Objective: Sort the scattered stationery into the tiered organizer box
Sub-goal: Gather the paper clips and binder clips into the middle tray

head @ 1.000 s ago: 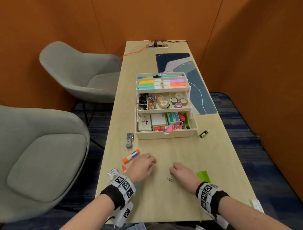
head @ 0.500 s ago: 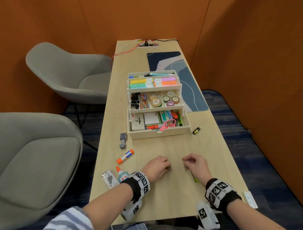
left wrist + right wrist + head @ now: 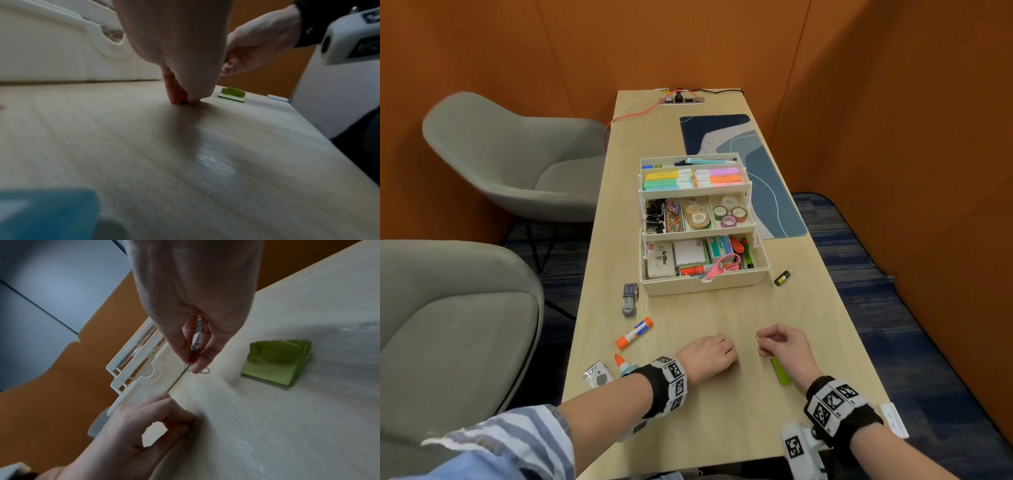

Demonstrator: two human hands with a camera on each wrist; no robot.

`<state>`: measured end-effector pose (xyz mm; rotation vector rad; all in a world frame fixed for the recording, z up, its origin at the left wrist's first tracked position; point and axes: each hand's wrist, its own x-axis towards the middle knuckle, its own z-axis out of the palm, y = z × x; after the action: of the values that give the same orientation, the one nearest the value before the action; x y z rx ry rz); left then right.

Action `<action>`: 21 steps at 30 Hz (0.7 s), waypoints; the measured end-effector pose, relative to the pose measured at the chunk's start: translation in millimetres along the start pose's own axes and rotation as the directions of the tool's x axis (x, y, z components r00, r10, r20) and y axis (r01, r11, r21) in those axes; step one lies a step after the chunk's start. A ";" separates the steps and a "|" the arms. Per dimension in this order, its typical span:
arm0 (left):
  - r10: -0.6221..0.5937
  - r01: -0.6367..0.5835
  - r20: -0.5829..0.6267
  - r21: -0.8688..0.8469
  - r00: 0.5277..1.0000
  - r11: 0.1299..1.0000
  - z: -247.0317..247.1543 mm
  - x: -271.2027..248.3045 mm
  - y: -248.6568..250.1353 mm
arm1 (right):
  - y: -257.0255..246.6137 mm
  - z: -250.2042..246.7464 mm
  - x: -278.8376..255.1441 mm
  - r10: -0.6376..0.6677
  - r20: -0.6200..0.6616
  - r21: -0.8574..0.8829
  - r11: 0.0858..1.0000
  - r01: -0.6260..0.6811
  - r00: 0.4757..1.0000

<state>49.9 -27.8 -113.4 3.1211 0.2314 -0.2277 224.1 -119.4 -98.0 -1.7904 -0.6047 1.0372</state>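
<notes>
The cream tiered organizer box (image 3: 705,286) stands open mid-table, its trays full of stationery. My right hand (image 3: 760,342) hovers just above the table in front of it. It pinches silver paper clips (image 3: 197,368) between thumb and fingers. My left hand (image 3: 732,359) is pressed down on the tabletop beside it. Its fingertips (image 3: 174,99) pinch a small dark green paper clip (image 3: 184,102) against the wood. A green sticky-note pad (image 3: 780,373) lies under my right hand.
Loose on the table's left side lie a glue stick (image 3: 634,333), a glue bottle (image 3: 621,365), a grey gadget (image 3: 630,299) and a silver packet (image 3: 595,373). A small black-and-yellow item (image 3: 782,277) sits right of the box. Grey chairs stand on the left.
My right hand rose from the table with the silver clips and shifted right. My left hand slid right onto the spot where the green clip lay.
</notes>
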 end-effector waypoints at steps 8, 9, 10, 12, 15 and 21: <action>-0.012 0.018 -0.056 0.115 0.998 0.993 7.4 6.6 5.5 | 9.0 -7.3 -6.1 0.043 -0.028 0.055 0.998 -0.042 0.999; -0.015 0.021 -0.051 0.125 0.999 0.992 8.2 6.8 6.1 | 8.9 -7.0 -5.4 0.046 -0.028 0.062 0.997 -0.045 0.999; -0.013 0.020 -0.052 0.132 0.999 0.991 9.5 7.2 6.7 | 8.1 -6.5 -4.7 0.047 -0.027 0.066 0.997 -0.045 0.999; -0.031 0.036 -0.041 0.140 0.999 0.989 10.6 5.9 6.4 | 5.9 -4.1 -3.2 0.045 -0.021 0.065 0.997 -0.044 0.999; -0.094 0.098 -0.038 0.120 0.995 0.988 7.3 0.5 1.1 | 3.5 0.5 -1.8 0.042 -0.005 0.055 0.998 -0.042 0.999; -0.156 0.155 0.028 0.039 0.987 0.987 4.0 -8.8 -11.4 | 0.4 10.2 1.4 0.027 0.030 0.042 0.999 -0.028 0.999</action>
<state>39.0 -17.9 -116.0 3.1350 0.4775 -0.2835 216.1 -113.5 -100.8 -1.7536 -0.5738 1.0892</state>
